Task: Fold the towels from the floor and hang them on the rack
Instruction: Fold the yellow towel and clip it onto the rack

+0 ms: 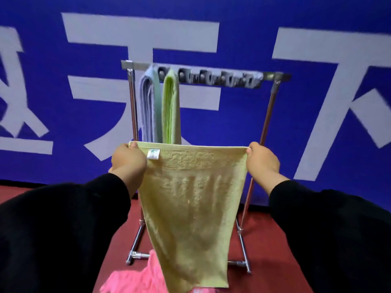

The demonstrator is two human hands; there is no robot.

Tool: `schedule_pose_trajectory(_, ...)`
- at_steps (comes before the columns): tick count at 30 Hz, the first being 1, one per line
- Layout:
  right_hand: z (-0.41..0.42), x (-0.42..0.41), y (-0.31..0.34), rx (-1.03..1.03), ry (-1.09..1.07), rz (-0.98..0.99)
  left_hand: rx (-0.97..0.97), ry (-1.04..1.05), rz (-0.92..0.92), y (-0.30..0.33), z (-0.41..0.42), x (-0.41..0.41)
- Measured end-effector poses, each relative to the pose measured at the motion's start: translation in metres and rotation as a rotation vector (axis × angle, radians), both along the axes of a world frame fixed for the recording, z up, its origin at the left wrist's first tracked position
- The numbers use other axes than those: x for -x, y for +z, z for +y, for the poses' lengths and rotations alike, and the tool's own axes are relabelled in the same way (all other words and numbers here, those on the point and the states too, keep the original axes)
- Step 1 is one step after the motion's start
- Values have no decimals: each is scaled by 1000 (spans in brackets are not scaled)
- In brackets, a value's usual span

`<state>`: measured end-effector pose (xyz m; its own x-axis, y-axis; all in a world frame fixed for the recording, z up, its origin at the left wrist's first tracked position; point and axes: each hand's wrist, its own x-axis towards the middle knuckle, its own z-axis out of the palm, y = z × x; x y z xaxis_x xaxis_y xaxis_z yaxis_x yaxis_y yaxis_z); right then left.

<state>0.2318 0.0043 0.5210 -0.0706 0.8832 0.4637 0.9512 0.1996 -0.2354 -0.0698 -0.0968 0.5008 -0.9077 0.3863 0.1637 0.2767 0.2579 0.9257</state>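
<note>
Up front, near the camera: yellow-green towel (pixel 190 208) held up and spread wide, hanging straight down, top edge stretched level. Left hand (pixel 128 160) pinching the top left corner, fingers curled round the hem beside a small white label (pixel 153 155). Right hand (pixel 262 159) pinching the top right corner, thumb over the edge. Black sleeves (pixel 63 229) on both arms.

Farther back: metal rack (pixel 273 98) standing on the red floor (pixel 264 240), against a blue wall (pixel 243 123) with large white characters. Two folded towels draped over the top bar at its left end: grey-blue towel (pixel 148 106) leftmost, green towel (pixel 170 108) just beside it on the right. Row of grey clips (pixel 218 78) along the rest of the bar.

Down low, near left: pink towel (pixel 137 280) crumpled on the floor, partly hidden behind the held towel.
</note>
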Motion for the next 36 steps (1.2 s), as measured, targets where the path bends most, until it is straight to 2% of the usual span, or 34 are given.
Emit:
schedule_pose_trajectory(4, -34, -16, 77, -117, -37, 63, -122, -24, 64, 72, -30, -22)
schedule_pose_trajectory(8, -64, -37, 130, -194, -91, 101, -226, 8, 24, 127, -48, -40)
schedule_pose_trajectory(15, -109, -64, 180, -292, -98, 159, -308, 21, 38, 172, -81, -59)
schedule_pose_trajectory(24, -129, -64, 179, -291, -89, 163, -270, 20, 101, 172, -102, -61)
schedule_pose_trajectory(27, -123, -59, 168, -267, -81, 152, -304, 22, 8, 158, -94, -55)
schedule_pose_trajectory(36, -79, -49, 90, -86, -91, 104, -96, 17, 79, 91, -61, -52)
